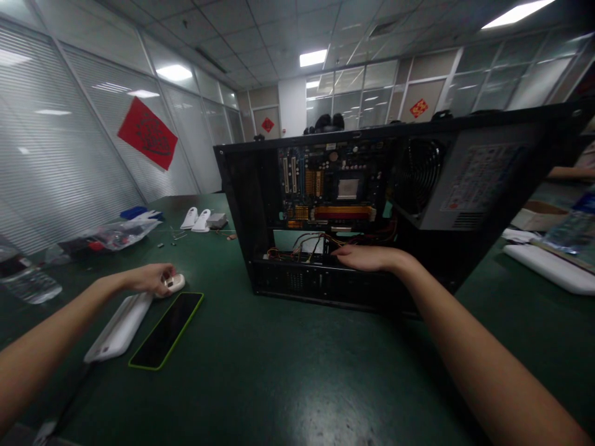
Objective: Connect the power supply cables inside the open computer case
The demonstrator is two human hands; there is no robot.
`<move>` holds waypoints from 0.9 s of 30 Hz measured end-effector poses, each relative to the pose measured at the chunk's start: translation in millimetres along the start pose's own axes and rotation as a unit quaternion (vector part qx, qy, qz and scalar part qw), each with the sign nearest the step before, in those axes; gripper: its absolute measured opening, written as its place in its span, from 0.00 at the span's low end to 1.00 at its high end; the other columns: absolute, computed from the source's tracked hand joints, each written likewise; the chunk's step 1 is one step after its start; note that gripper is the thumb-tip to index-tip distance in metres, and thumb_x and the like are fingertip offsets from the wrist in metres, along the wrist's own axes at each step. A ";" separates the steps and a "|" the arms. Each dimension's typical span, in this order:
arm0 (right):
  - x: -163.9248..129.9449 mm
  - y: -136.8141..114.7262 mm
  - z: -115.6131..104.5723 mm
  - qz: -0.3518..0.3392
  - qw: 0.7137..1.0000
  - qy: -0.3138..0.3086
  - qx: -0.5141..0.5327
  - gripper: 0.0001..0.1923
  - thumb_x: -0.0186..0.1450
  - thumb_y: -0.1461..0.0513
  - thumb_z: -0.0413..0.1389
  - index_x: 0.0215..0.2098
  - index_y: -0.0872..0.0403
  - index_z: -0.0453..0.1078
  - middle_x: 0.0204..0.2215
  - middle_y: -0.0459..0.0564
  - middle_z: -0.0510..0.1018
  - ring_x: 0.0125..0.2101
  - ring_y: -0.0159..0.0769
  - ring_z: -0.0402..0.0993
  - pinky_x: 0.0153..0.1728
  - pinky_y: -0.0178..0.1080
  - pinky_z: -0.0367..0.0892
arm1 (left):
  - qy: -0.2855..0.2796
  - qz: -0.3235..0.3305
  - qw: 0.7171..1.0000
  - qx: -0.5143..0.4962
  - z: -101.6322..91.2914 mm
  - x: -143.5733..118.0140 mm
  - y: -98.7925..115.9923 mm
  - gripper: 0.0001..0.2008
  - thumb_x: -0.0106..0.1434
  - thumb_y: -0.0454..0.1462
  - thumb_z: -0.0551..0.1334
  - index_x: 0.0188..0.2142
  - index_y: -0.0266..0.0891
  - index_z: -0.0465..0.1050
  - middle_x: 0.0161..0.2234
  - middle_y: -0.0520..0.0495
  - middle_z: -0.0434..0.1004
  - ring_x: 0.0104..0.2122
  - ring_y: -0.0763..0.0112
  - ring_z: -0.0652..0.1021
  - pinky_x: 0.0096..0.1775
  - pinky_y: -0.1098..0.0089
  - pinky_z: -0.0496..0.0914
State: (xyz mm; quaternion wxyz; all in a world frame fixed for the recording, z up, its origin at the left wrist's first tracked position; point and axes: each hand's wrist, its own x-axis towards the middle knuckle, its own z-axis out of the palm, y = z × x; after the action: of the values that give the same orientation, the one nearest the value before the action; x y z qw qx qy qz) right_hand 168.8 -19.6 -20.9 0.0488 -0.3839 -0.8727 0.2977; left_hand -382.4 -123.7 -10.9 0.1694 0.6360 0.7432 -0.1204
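A black computer case [297, 284] stands on its edge on the table with its side off. Inside it are a motherboard [325, 167], a power supply [483, 179] and loose thin wires [302, 241]. My right hand [365, 257] reaches into the lower part of the case and is closed over its inner rail beside the wires; some fingers are hidden behind the metal. Over on the left, my left hand [151, 279] has its fingers curled round a small white rounded device [173, 284]. Just below that hand lie a long white device [119, 328] and a phone with a green edge [168, 331].
The green table [279, 371] carries a bag of parts [111, 238], white pieces [199, 220], a small grey box [216, 220] and a water bottle [28, 279] on the left. To the right are a white slab [553, 267], another bottle [574, 217] and another person's arm [571, 173].
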 end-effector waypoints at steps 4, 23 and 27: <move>1.2 -0.7 0.2 0.018 1.000 -0.016 -0.005 0.20 0.67 0.61 0.47 0.45 0.56 0.79 0.48 0.55 0.81 0.47 0.48 0.77 0.51 0.45 0.71 | -0.001 -0.007 1.000 0.008 3.8 1.2 -3.0 0.28 0.45 0.46 0.60 0.45 0.33 0.66 0.41 0.41 0.75 0.40 0.58 0.75 0.39 0.67 0.67; 2.9 0.0 0.3 0.010 1.000 -0.022 -0.016 0.21 0.67 0.63 0.46 0.49 0.56 0.78 0.52 0.54 0.79 0.51 0.47 0.76 0.55 0.44 0.69 | 0.119 0.130 0.982 0.066 16.7 -11.1 -23.1 0.25 0.58 0.42 0.59 0.51 0.32 0.75 0.55 0.35 0.73 0.53 0.54 0.74 0.57 0.62 0.64; 2.5 -1.7 0.3 0.021 0.999 -0.023 -0.008 0.20 0.66 0.63 0.47 0.47 0.56 0.79 0.51 0.55 0.80 0.50 0.48 0.77 0.54 0.46 0.70 | 0.142 0.063 0.988 -0.027 11.2 -20.7 -22.4 0.39 0.58 0.59 0.59 0.58 0.32 0.71 0.59 0.36 0.71 0.56 0.53 0.72 0.58 0.63 0.64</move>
State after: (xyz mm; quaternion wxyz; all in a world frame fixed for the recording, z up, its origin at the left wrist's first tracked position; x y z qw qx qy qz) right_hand 165.9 -18.9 -20.5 0.0196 -0.3957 -0.8677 0.3003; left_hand -400.6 -150.4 -13.5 0.0865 0.6877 0.7208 0.0017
